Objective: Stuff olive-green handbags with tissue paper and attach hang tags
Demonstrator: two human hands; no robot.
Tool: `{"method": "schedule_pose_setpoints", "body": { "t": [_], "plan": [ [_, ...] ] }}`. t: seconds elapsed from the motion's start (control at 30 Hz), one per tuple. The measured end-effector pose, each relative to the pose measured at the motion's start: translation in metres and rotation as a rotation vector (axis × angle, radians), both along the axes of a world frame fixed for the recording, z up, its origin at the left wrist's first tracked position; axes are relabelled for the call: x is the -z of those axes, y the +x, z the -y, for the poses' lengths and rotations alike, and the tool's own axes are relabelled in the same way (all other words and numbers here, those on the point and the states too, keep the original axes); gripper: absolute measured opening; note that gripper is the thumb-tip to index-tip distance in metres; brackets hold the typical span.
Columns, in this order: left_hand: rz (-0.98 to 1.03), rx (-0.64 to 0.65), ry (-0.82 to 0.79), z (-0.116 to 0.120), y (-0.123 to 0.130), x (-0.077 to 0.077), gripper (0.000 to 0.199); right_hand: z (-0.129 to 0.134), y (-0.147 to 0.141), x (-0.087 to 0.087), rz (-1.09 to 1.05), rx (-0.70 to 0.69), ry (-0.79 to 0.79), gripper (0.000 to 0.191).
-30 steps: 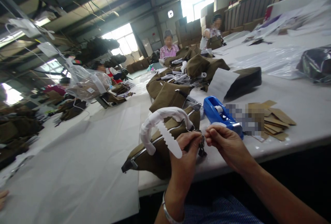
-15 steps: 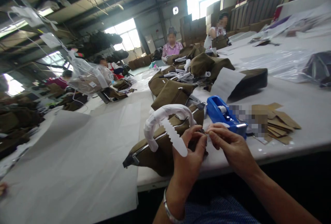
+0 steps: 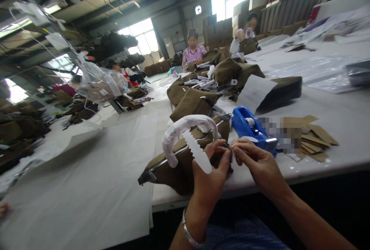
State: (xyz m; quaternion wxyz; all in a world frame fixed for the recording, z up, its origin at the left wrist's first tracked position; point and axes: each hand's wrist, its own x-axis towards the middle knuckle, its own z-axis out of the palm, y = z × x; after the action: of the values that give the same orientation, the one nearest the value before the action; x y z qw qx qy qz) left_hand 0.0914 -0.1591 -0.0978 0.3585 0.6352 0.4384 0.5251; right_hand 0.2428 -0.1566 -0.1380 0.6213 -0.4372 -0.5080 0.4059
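Note:
An olive-brown handbag [image 3: 179, 165] with a silver zip lies at the table edge in front of me. Its arched handle [image 3: 189, 123] is wrapped in white material. My left hand [image 3: 212, 169] is closed at the bag's right side, pinching a small dark fitting [image 3: 229, 161]. A white strip with a wavy edge [image 3: 198, 153] sticks up from behind the left thumb, slanting across the bag. My right hand [image 3: 258, 161] is closed in a pinch, its fingertips meeting those of the left. What lies between the right fingertips is too small to make out.
A blue tape dispenser [image 3: 251, 128] stands just beyond my right hand, with brown card pieces [image 3: 318, 138] to its right. More olive bags [image 3: 196, 103] are heaped behind. White sheets [image 3: 95, 169] cover the table on the left. Several people sit farther back.
Both hands keep nearly the same pinch at the bag's side. The camera view has shifted slightly. A person at the back has moved their hands over the bags.

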Motion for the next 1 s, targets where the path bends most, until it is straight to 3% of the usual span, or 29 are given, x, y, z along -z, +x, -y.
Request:
{"method": "schedule_pose_setpoints", "body": {
  "t": [0.3, 0.43, 0.57, 0.7, 0.83, 1.0],
  "plan": [
    [0.169, -0.064, -0.131, 0.004, 0.008, 0.008, 0.019, 0.004, -0.014, 0.007, 0.082, 0.143, 0.136, 0.01],
    [0.149, -0.082, -0.124, 0.001, 0.01, 0.011, 0.014, 0.005, -0.016, 0.01, 0.068, 0.129, 0.153, 0.009],
    [-0.027, -0.053, -0.005, 0.0, 0.003, 0.014, 0.013, 0.003, -0.008, 0.017, 0.123, 0.108, 0.148, 0.012],
    [-0.135, -0.225, 0.197, 0.018, -0.009, 0.025, 0.021, 0.0, 0.001, 0.032, 0.249, 0.235, 0.073, 0.027],
    [-0.102, -0.165, -0.012, 0.041, -0.009, 0.04, 0.027, 0.002, -0.003, 0.049, 0.298, 0.126, 0.053, 0.042],
    [-0.002, -0.097, -0.181, 0.042, 0.002, 0.045, 0.041, 0.001, -0.011, 0.056, 0.006, -0.014, -0.087, 0.056]
  ]
}}
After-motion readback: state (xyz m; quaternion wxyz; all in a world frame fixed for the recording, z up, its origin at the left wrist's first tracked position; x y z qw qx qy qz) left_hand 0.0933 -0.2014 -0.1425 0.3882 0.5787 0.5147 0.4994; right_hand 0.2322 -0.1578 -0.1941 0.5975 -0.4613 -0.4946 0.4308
